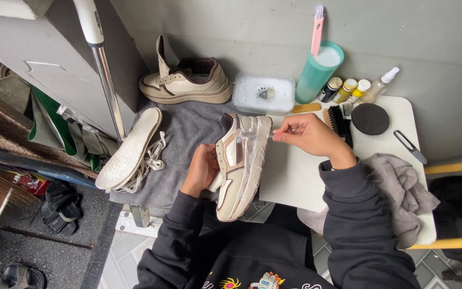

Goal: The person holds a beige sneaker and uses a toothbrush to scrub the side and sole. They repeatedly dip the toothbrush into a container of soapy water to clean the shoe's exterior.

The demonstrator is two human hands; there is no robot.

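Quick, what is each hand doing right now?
Left hand: closed around the side of the cream and brown sneaker, holding it up.
Right hand: fingers pinched at the sneaker's sole edge; what they pinch cannot be told.

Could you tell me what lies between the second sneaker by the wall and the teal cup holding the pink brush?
In the head view, a clear lidded tub sits between the second sneaker and teal cup.

Wall: plain grey plaster (241, 27), evenly lit.
Table: small white top (295, 176) against the wall.
Floor: pale tiles (118, 257) below, dark ground (28, 251) at left.
Left side: grey panelled door (44, 69).
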